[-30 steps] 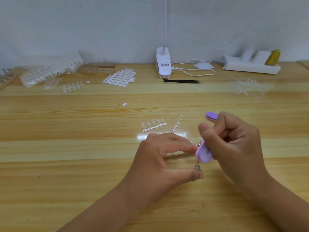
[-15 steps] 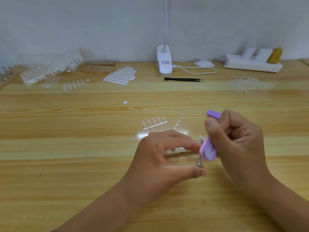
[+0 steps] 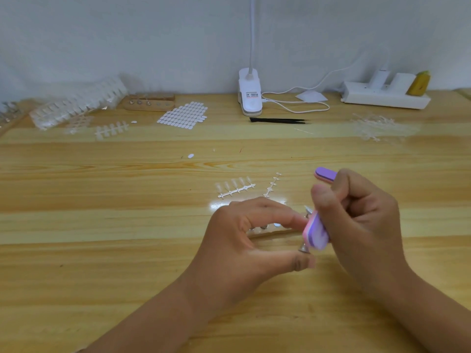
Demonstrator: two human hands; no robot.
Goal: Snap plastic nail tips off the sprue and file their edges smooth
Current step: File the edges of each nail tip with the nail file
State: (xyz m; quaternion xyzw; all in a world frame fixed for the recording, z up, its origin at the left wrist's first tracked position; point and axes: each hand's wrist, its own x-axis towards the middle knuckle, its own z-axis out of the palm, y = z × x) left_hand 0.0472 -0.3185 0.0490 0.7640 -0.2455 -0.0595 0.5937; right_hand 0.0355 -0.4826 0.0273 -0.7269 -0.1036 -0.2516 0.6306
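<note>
My right hand grips a purple and pink nail file; its lower end lies against a clear nail tip on a small metal stand. My left hand pinches that stand between forefinger and thumb. Behind my hands lies a sprue with several nail tips and a bare sprue strip. Under my left fingers a wooden holder with metal studs shows partly.
On the wooden table, at the back left, lie bags of nail tips, a wooden block and a sheet of white stickers. A clip lamp, black tweezers, a power strip and empty sprues sit further back.
The file in my right hand has slid a little along the nail tip, its lower end further down by the stand. My left hand keeps its pinch.
</note>
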